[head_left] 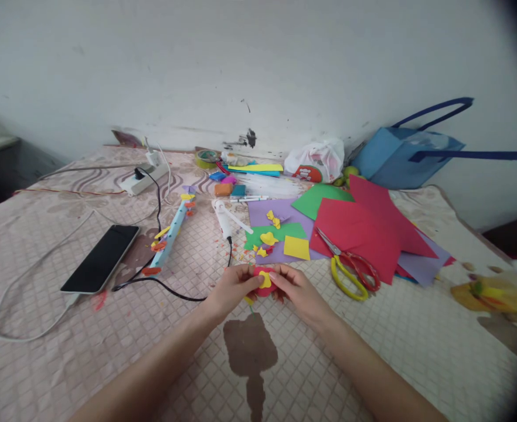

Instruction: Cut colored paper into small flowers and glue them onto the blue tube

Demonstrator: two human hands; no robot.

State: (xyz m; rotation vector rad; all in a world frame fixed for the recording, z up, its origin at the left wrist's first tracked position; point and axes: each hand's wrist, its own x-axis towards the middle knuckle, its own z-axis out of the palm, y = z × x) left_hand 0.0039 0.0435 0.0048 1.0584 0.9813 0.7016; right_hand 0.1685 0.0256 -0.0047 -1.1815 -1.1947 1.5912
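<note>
The left hand (236, 288) and right hand (294, 287) pinch a red cutout (264, 292) between their fingers. A yellow cutout (266, 280) lies on its face, between the two thumbs.

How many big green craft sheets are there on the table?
2: one green sheet partly under a red sheet, another green sheet on a purple sheet, nearer the left hand. More may be hidden.

Red cutout (262, 292) with a yellow blossom shape (265, 280) on its face.
The red piece is rounded, pinched at its two sides between the left hand (236, 287) and right hand (294, 287), face turned up toward the viewer; the smaller, lobed yellow piece sits near its middle, under the thumbs' tips, its edges partly covered.
</note>
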